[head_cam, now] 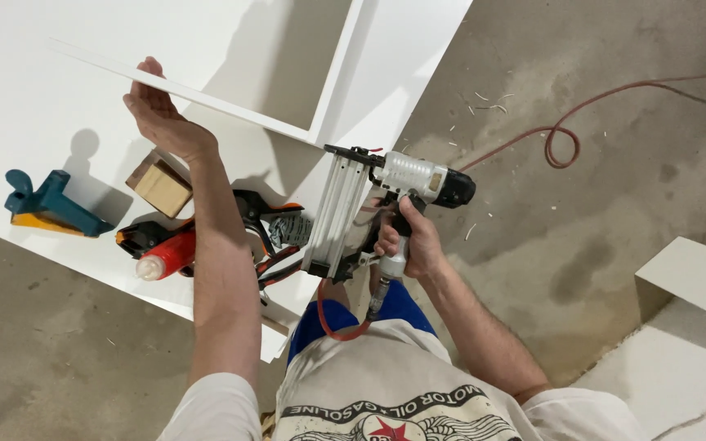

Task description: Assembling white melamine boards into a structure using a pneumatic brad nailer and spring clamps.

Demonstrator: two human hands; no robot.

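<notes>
Gripping the handle of a silver-and-black nail gun [386,208], the right hand [408,241] has its fingers curled tight, the tool's nose at a white panel's corner. The left hand [157,110], fingers together, braces the upright white panel [206,94]. A red glue bottle [169,257], clamps [259,220] and a wood block [161,186] lie nearby.

Right hand [408,237] grips nail gun [386,204]; left hand [157,114] steadies white panel [206,96].

A small crumpled foil-like packet [290,229], dark grey-green with pale print, lies on the white panel desk [26,98] among the black-and-orange clamps [259,214]. Just left of it lies a red plastic glue bottle [169,256] with a whitish cap end. No signs or screens show.
</notes>
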